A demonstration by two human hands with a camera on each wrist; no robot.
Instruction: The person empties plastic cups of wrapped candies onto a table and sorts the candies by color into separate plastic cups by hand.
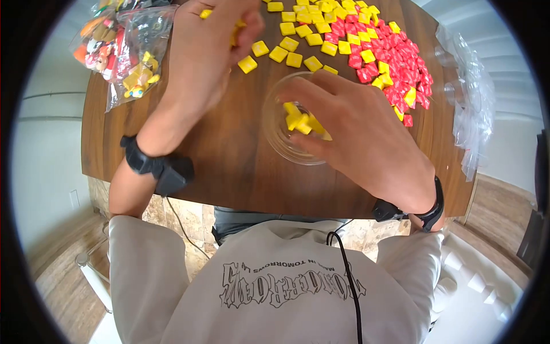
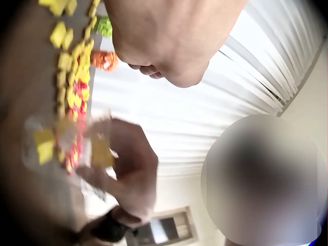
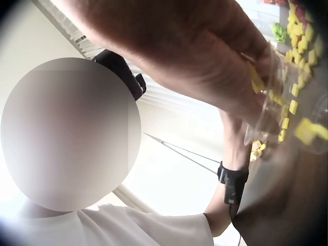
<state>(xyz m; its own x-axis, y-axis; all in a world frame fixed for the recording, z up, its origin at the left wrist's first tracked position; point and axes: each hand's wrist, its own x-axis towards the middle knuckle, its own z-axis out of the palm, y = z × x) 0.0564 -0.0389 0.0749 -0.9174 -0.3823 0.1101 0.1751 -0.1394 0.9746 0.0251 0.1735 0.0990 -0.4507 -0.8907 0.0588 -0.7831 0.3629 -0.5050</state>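
Note:
Yellow square pieces (image 1: 235,35) show between the curled fingers of the left hand (image 1: 200,57), raised at the upper left of the table in the head view. Its curled fingers show at the top of the left wrist view (image 2: 171,41). A round clear cup (image 1: 278,143) with several yellow pieces (image 1: 301,121) inside is under the right hand (image 1: 366,132), whose fingers and thumb curve around its mouth. The right wrist view shows this hand (image 3: 205,66) gripping the clear plastic (image 3: 274,110); its far fingertips are partly hidden there.
Loose yellow pieces (image 1: 278,54) and a heap of red pieces (image 1: 404,63) cover the back and right of the wooden table (image 1: 229,160). Bags of small figures (image 1: 123,51) lie at the back left. Clear plastic packaging (image 1: 472,97) lies along the right edge.

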